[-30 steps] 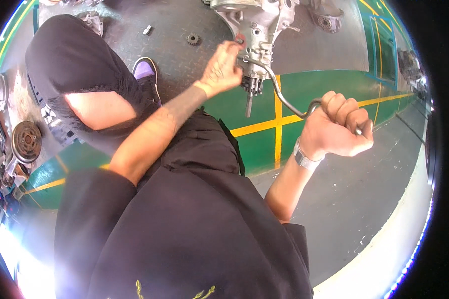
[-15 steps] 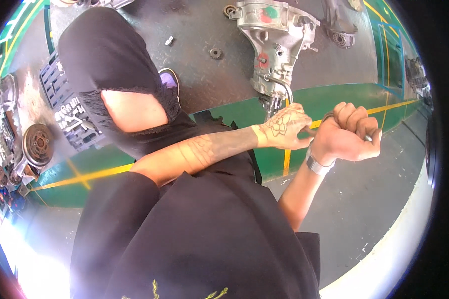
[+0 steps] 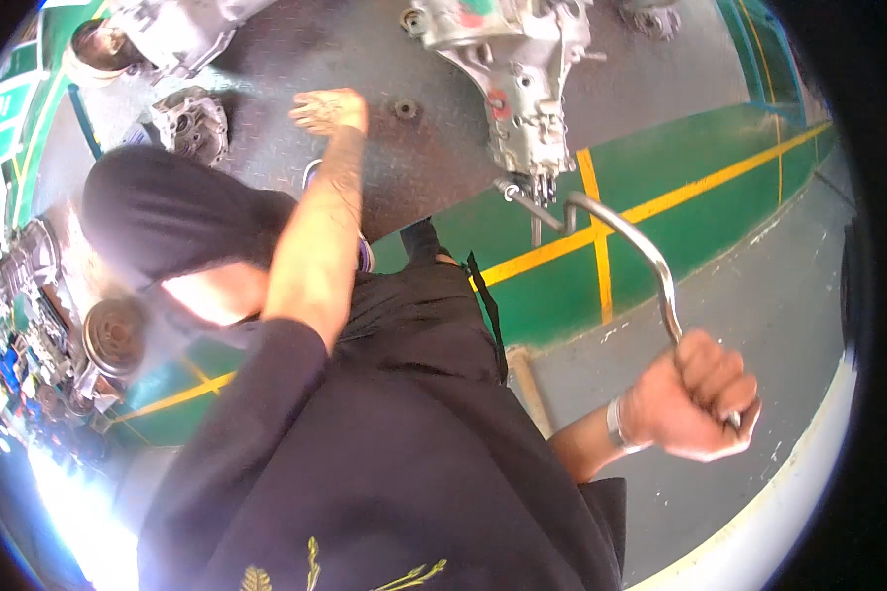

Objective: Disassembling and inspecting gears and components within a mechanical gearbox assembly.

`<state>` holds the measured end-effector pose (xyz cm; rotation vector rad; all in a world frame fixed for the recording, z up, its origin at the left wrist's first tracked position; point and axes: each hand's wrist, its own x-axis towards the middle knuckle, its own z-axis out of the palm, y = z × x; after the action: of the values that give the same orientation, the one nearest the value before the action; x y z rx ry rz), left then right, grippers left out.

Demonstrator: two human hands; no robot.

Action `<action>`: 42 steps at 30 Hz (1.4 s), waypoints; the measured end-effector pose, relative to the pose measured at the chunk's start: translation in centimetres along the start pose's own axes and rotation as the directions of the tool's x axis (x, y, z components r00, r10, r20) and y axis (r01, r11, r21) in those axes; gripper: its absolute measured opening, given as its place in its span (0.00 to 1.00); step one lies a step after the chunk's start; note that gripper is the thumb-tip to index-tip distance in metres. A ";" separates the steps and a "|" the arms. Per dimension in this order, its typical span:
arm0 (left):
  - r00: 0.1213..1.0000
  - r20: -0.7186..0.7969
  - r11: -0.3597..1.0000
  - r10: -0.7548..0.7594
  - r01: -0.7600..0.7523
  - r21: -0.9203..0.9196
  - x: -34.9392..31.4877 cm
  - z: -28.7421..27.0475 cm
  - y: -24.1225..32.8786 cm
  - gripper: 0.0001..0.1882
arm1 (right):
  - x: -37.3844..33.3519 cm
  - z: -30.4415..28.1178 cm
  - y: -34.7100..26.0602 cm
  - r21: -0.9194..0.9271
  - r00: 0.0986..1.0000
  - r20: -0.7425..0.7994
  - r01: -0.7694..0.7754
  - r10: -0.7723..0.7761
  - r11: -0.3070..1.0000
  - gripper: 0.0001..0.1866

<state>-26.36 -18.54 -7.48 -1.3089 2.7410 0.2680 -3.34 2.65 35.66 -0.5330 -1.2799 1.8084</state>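
Observation:
My right hand (image 3: 695, 399) is closed in a fist around the handle of a bent metal speed wrench (image 3: 657, 264). The tool's cranked end points up and left, just below the narrow end of a silver gearbox housing (image 3: 527, 108); whether they touch I cannot tell. My left hand (image 3: 330, 110) is stretched out over the dark metal tabletop (image 3: 286, 49), fingers extended and slightly blurred. Right of it lies a small gear (image 3: 406, 108). Nothing shows in the left hand; its underside is hidden.
A bell-shaped cast casing (image 3: 189, 123) and a larger silver housing (image 3: 182, 30) sit at the upper left. Another metal part (image 3: 650, 20) is at the upper right. A round rusty disc (image 3: 113, 337) and various parts crowd the left. Yellow lines cross the green floor (image 3: 700, 158).
My left hand has left the gearbox end and swung left over the tabletop. My right hand has drawn down with the speed wrench, now clear to see. The view has shifted.

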 end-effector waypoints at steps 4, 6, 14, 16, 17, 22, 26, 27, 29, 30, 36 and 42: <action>0.857 0.206 0.850 0.472 -0.505 0.154 4.3 0.7 -6.0 0.22 | -1.6 -4.1 -1.4 0.091 0.998 0.019 -0.068 0.066 0.994 0.23; 0.760 0.256 0.771 0.597 -0.632 0.076 4.9 0.1 -7.2 0.19 | -3.0 -5.6 -1.0 0.137 0.991 -0.052 -0.112 0.120 0.984 0.24; -0.146 0.116 -0.033 0.982 -0.748 -0.663 -14.0 -10.1 -0.3 0.10 | -4.5 -10.2 2.1 0.167 0.964 -0.149 -0.193 0.218 0.967 0.23; -0.158 0.124 -0.032 0.980 -0.732 -0.680 -15.7 -9.2 0.4 0.11 | -4.4 -11.0 2.1 0.169 0.968 -0.148 -0.176 0.201 0.970 0.23; -0.172 0.094 -0.066 0.981 -0.742 -0.667 -15.9 -8.3 0.8 0.10 | -4.3 -11.2 2.1 0.162 0.974 -0.137 -0.159 0.182 0.974 0.23; -0.209 0.056 -0.137 0.976 -0.797 -0.588 -15.7 -6.7 0.5 0.11 | -4.6 -13.0 1.9 0.188 0.972 -0.159 -0.143 0.174 0.972 0.23; -0.243 0.039 -0.197 0.969 -0.863 -0.465 -16.7 -6.7 0.5 0.11 | -4.9 -14.1 2.4 0.210 0.965 -0.175 -0.157 0.195 0.965 0.22; -0.295 -0.015 -0.276 0.956 -0.875 -0.397 -16.9 -6.5 0.5 0.11 | -4.9 -14.2 2.5 0.213 0.964 -0.179 -0.159 0.199 0.964 0.22; -0.342 -0.127 -0.365 0.931 -0.864 -0.347 -17.3 -5.8 0.7 0.10 | -5.0 -14.4 2.6 0.223 0.952 -0.195 -0.193 0.237 0.956 0.22; -0.298 -0.080 -0.306 0.951 -0.882 -0.359 -17.6 -5.9 0.8 0.10 | -5.0 -14.4 2.4 0.222 0.951 -0.197 -0.194 0.238 0.956 0.22; -0.150 -0.060 -0.161 0.987 -0.891 -0.424 -18.2 -4.9 0.3 0.08 | -3.9 -13.2 1.9 0.209 0.967 -0.115 -0.201 0.228 0.957 0.22; 0.052 0.026 0.058 0.998 -0.850 -0.524 -17.0 -2.9 0.2 0.08 | -1.4 -11.4 3.8 0.267 0.968 0.025 -0.247 0.249 0.932 0.22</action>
<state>-15.85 -6.08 -1.98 0.9055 2.6655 1.0405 4.32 7.39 27.61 -0.5698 -0.9708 2.1466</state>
